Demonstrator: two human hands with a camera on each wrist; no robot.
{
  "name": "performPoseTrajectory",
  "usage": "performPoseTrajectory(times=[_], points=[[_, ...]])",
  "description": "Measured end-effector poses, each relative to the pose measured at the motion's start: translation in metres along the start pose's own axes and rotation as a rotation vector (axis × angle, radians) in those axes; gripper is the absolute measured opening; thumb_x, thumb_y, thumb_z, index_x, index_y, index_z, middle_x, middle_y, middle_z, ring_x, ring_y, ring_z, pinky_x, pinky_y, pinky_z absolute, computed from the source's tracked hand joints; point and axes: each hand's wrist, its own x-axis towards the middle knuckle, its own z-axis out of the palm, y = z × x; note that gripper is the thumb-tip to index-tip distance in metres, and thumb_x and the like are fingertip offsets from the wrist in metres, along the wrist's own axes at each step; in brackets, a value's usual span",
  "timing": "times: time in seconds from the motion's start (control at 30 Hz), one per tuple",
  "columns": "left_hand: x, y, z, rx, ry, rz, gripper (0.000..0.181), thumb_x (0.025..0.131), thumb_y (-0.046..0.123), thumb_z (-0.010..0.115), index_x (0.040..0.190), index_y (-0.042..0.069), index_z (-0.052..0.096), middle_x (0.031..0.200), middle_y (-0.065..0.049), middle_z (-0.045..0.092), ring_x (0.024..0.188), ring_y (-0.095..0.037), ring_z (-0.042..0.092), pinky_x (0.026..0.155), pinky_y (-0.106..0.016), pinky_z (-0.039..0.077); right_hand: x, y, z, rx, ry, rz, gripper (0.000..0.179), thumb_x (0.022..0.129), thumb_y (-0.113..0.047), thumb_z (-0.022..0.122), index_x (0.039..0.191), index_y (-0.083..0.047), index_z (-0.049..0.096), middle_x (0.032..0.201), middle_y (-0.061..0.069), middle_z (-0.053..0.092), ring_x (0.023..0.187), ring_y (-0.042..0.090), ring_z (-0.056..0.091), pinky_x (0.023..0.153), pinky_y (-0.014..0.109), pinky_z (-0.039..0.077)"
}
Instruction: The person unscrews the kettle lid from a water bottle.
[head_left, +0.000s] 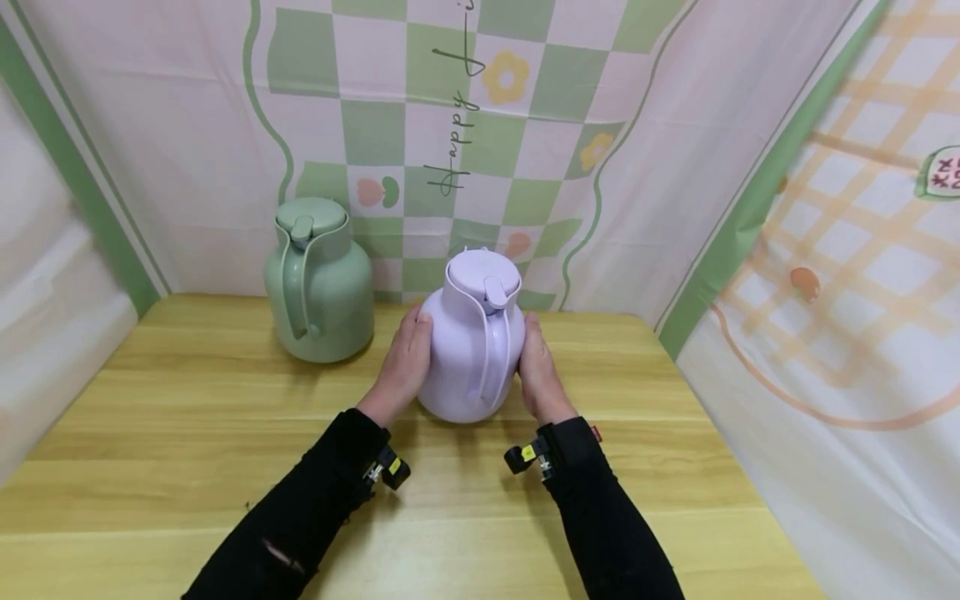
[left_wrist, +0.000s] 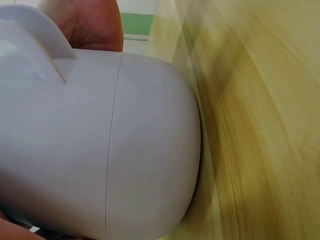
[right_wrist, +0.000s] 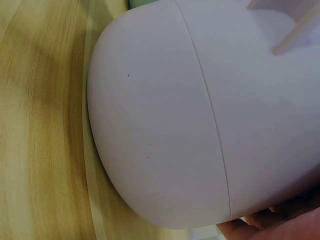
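Observation:
A lilac thermos jug with a round lid stands near the middle of the wooden table, its handle toward me. My left hand holds the left side of its body, and my right hand holds the right side. Fingers of both hands wrap toward the back, where the jug partly hides them. In the left wrist view the jug's lower body is very close to the tabletop; whether its base touches I cannot tell. Fingers curl along the jug in the right wrist view.
A green thermos jug of the same shape stands to the left, by the back edge. Behind the table hangs a checked green and white cloth. Patterned curtains flank both sides. Small cameras sit on both wrists.

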Motion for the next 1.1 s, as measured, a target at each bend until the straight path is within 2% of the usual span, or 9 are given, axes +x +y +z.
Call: performPoseTrajectory(times=[0.3,0.5,0.6,0.73,0.83,0.97,1.1], points=[[-0.001,-0.002,0.001,-0.006,0.018,-0.012,0.068,0.112,0.05,0.018,0.165,0.007,0.024,0.164,-0.016,0.034,0.155,-0.031,0.03,0.127,-0.053,0.02,0.001,0.001,-0.001,-0.007,0.005,-0.005,0.079,0.107,-0.068,0.013,0.141,-0.011,0.055,0.152,0.007,0.049,0.147,0.021,0.04,0.123,0.046,0.03],[-0.003,-0.002,0.0,0.002,0.023,-0.034,0.07,0.111,0.054,0.019,0.166,0.011,0.023,0.168,-0.013,0.029,0.157,-0.03,0.025,0.128,-0.053,0.018,-0.001,-0.001,-0.001,-0.024,0.054,-0.055,0.074,0.109,-0.064,0.017,0.13,-0.005,0.058,0.136,0.013,0.058,0.132,0.023,0.052,0.115,0.045,0.04],[-0.003,-0.001,-0.001,0.006,0.019,-0.035,0.07,0.111,0.055,0.019,0.166,0.012,0.022,0.169,-0.012,0.029,0.158,-0.03,0.025,0.128,-0.053,0.017,-0.003,-0.005,-0.003,-0.082,0.08,-0.105,0.073,0.11,-0.061,0.019,0.139,-0.005,0.056,0.143,0.012,0.058,0.135,0.022,0.053,0.116,0.044,0.042],[-0.004,0.001,-0.001,0.015,0.017,-0.039,0.07,0.111,0.054,0.019,0.166,0.012,0.021,0.17,-0.013,0.028,0.158,-0.03,0.025,0.128,-0.054,0.018,-0.013,-0.015,-0.008,-0.2,0.127,-0.158,0.076,0.109,-0.063,0.02,0.159,-0.01,0.042,0.161,0.011,0.045,0.146,0.026,0.047,0.12,0.046,0.039],[-0.004,0.003,-0.001,0.031,0.025,-0.042,0.07,0.111,0.054,0.019,0.166,0.012,0.021,0.17,-0.012,0.028,0.158,-0.03,0.025,0.128,-0.054,0.018,-0.021,-0.023,-0.012,-0.263,0.181,-0.196,0.078,0.108,-0.066,0.021,0.161,-0.012,0.039,0.164,0.01,0.041,0.146,0.029,0.046,0.12,0.049,0.037],[-0.003,0.004,-0.001,0.044,0.029,-0.034,0.069,0.111,0.054,0.019,0.166,0.012,0.022,0.169,-0.013,0.031,0.157,-0.03,0.027,0.127,-0.054,0.019,-0.032,-0.035,-0.012,-0.279,0.254,-0.288,0.075,0.108,-0.064,0.025,0.152,-0.008,0.048,0.158,0.009,0.049,0.138,0.028,0.051,0.116,0.048,0.04],[-0.002,0.003,-0.001,0.043,0.027,-0.016,0.067,0.111,0.052,0.021,0.165,0.012,0.023,0.166,-0.014,0.035,0.155,-0.031,0.031,0.126,-0.055,0.022,-0.044,-0.045,-0.005,-0.25,0.288,-0.404,0.059,0.112,-0.052,0.035,0.133,-0.003,0.059,0.134,0.011,0.062,0.113,0.023,0.06,0.099,0.038,0.05]])
